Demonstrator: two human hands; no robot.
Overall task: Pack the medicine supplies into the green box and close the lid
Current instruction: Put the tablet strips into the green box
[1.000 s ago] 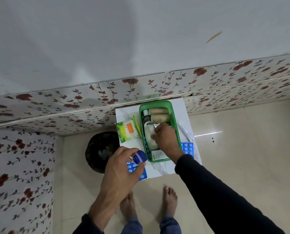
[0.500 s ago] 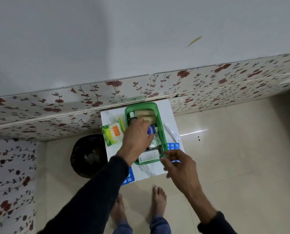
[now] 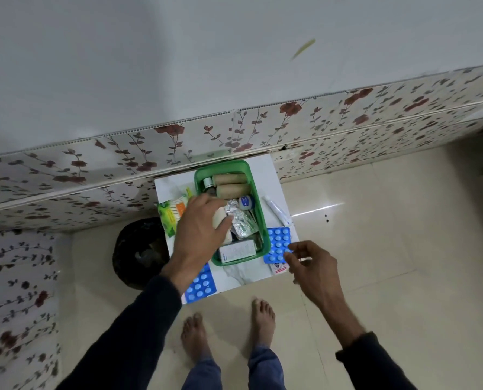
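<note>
1. My left hand (image 3: 199, 229) is over the left side of the green box (image 3: 258, 209). Fingers spread and loose, tips on a white pack (image 3: 220, 219) inside; not clenched, and I can't tell if it's a real grip or just a touch.
2. My right hand (image 3: 312, 263) is at the near right corner of the white table (image 3: 265, 170). Thumb and forefinger tips sit at the near right edge of a blue blister sheet (image 3: 277, 246); they look pinched on it but contact isn't clear, other fingers loose.
3. That sheet lies on the table just right of the box, w/ a small red-and-white sachet (image 3: 279, 268) at its near edge.
4. Box is open, no lid on it. Inside, far to near: two tan rolls (image 3: 232, 184), a small bottle (image 3: 208, 183) left of them, a blue-capped jar (image 3: 246, 202), a crumpled foil strip (image 3: 240, 220), the white pack, a white carton (image 3: 237, 250) at the near end.
5. Outside the box: a white tube (image 3: 277, 211) to the right, a green packet (image 3: 169, 216) to the left, a 2nd blue blister sheet (image 3: 200, 285) at the near left, partly under my left wrist.
6. A dark round bin (image 3: 139, 251) stands on the floor left of the table.
</note>
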